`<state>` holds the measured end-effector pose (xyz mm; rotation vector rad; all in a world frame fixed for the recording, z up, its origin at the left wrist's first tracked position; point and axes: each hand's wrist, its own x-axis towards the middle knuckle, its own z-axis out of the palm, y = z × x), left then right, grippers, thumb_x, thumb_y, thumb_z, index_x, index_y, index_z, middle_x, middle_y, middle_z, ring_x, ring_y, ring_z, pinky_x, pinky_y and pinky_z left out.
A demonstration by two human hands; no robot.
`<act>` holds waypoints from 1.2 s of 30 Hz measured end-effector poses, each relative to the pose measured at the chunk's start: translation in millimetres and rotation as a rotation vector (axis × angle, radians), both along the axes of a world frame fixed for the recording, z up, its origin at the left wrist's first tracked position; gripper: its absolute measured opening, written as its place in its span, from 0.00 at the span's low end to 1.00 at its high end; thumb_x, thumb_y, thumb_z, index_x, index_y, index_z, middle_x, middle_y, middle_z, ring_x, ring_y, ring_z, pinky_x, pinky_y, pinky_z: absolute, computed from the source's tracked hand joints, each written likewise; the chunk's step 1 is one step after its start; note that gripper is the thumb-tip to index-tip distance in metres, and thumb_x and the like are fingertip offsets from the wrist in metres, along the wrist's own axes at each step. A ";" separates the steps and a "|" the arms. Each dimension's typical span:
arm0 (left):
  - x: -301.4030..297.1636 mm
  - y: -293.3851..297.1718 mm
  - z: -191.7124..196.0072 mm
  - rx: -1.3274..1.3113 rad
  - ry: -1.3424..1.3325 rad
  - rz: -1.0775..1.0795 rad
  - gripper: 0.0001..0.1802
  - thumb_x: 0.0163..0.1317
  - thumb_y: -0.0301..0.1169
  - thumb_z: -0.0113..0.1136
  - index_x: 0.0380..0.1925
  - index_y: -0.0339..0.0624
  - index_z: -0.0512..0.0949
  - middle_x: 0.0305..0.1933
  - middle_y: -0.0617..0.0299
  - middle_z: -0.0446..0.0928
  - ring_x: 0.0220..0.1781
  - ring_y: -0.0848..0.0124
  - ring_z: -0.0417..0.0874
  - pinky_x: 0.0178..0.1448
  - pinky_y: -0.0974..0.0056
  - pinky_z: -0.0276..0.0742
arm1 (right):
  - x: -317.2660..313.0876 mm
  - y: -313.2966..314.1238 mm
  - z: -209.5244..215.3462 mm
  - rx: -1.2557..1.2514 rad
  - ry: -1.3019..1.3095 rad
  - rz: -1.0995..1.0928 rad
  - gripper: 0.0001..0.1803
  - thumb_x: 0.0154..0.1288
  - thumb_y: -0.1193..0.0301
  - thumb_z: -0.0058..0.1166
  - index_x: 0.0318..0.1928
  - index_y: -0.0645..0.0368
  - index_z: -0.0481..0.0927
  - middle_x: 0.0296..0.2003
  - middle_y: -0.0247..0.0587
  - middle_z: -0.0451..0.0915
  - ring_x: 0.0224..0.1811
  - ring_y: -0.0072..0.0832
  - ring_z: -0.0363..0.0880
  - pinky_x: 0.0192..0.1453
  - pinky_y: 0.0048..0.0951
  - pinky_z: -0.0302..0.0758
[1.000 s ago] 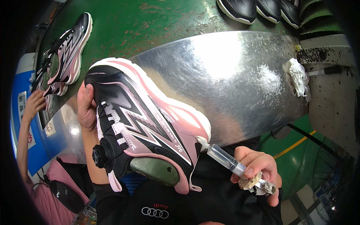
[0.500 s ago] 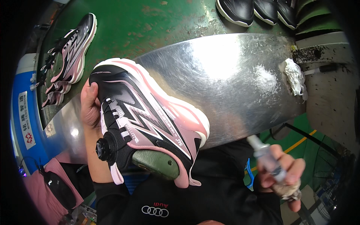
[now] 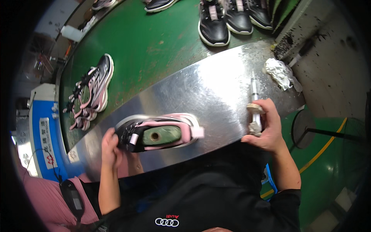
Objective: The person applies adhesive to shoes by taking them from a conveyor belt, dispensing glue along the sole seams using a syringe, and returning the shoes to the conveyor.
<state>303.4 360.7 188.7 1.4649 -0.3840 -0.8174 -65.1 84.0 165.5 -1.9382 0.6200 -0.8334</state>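
A black and pink sneaker point(image 3: 187, 120) is upright over the metal plate, its heel tab to the right. A green shoe last point(image 3: 162, 136) with a round hole in its top fills the opening. My left hand point(image 3: 111, 149) is at the toe end, its bent fingers against the shoe's left side and slightly blurred. On the right, my right hand point(image 3: 270, 129) grips a syringe point(image 3: 254, 92) by its flange and plunger end, which look crusted or wrapped in something beige. The syringe's thin tip points away from me over the plate.
The shiny metal plate point(image 3: 166, 100) lies along the green tabletop point(image 3: 147, 50). Several sneakers point(image 3: 101, 83) stand at the left, and black shoes point(image 3: 213, 29) at the far side. Crumpled white paper point(image 3: 279, 73) lies at the plate's right end, near a dark-handled brush-like tool point(image 3: 305, 48).
The sneaker has turned from its side to upright and moved lower over the plate. My right hand has brought the syringe from the lower right up over the plate's right part.
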 end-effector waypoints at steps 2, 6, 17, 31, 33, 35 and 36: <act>-34.5 15.1 20.1 0.026 0.223 -0.117 0.24 0.56 0.30 0.61 0.50 0.32 0.66 0.48 0.50 0.75 0.50 0.61 0.80 0.58 0.58 0.75 | 5.9 -5.4 5.4 -0.212 0.014 0.008 0.40 0.36 0.54 0.74 0.50 0.59 0.72 0.38 0.41 0.75 0.35 0.37 0.68 0.43 0.33 0.67; -104.6 23.5 22.4 -0.032 0.601 -0.225 0.40 0.47 0.31 0.66 0.58 0.25 0.61 0.56 0.45 0.72 0.56 0.55 0.76 0.64 0.55 0.69 | 17.2 -11.5 10.1 -0.381 0.024 0.007 0.38 0.38 0.53 0.72 0.49 0.59 0.72 0.37 0.41 0.76 0.35 0.38 0.69 0.43 0.34 0.69; -34.4 -143.2 9.7 -0.144 0.182 -0.333 0.25 0.61 0.32 0.55 0.55 0.29 0.66 0.54 0.48 0.74 0.52 0.62 0.78 0.58 0.59 0.74 | 20.2 -10.6 9.4 -0.429 0.003 0.025 0.37 0.36 0.53 0.72 0.47 0.58 0.73 0.33 0.39 0.76 0.31 0.37 0.70 0.38 0.33 0.70; 9.7 -246.2 4.7 0.252 -0.217 -0.422 0.17 0.61 0.36 0.62 0.37 0.29 0.75 0.28 0.58 0.77 0.27 0.73 0.79 0.28 0.72 0.75 | 27.8 -4.8 15.2 -0.356 0.113 0.016 0.39 0.35 0.52 0.74 0.45 0.61 0.73 0.33 0.42 0.75 0.32 0.39 0.70 0.38 0.36 0.69; 17.6 -208.7 13.3 0.173 -0.169 -0.359 0.15 0.61 0.37 0.61 0.38 0.34 0.75 0.30 0.57 0.77 0.30 0.71 0.81 0.34 0.71 0.79 | 24.3 -3.3 11.1 -0.377 0.080 -0.001 0.39 0.34 0.51 0.74 0.45 0.61 0.73 0.32 0.41 0.74 0.31 0.38 0.68 0.36 0.35 0.68; 36.1 -159.8 10.2 0.064 -0.148 -0.211 0.10 0.63 0.32 0.57 0.37 0.35 0.72 0.31 0.56 0.76 0.33 0.67 0.82 0.36 0.68 0.81 | 21.1 -3.1 8.3 -0.369 0.081 -0.011 0.40 0.34 0.50 0.74 0.45 0.61 0.73 0.31 0.41 0.73 0.31 0.37 0.67 0.35 0.35 0.67; 38.7 -136.0 9.8 0.039 -0.178 -0.026 0.08 0.63 0.29 0.55 0.36 0.37 0.68 0.31 0.57 0.75 0.33 0.66 0.82 0.36 0.67 0.81 | 23.2 -3.1 9.4 -0.379 0.083 0.001 0.40 0.34 0.50 0.74 0.45 0.61 0.72 0.31 0.41 0.73 0.31 0.37 0.67 0.36 0.35 0.67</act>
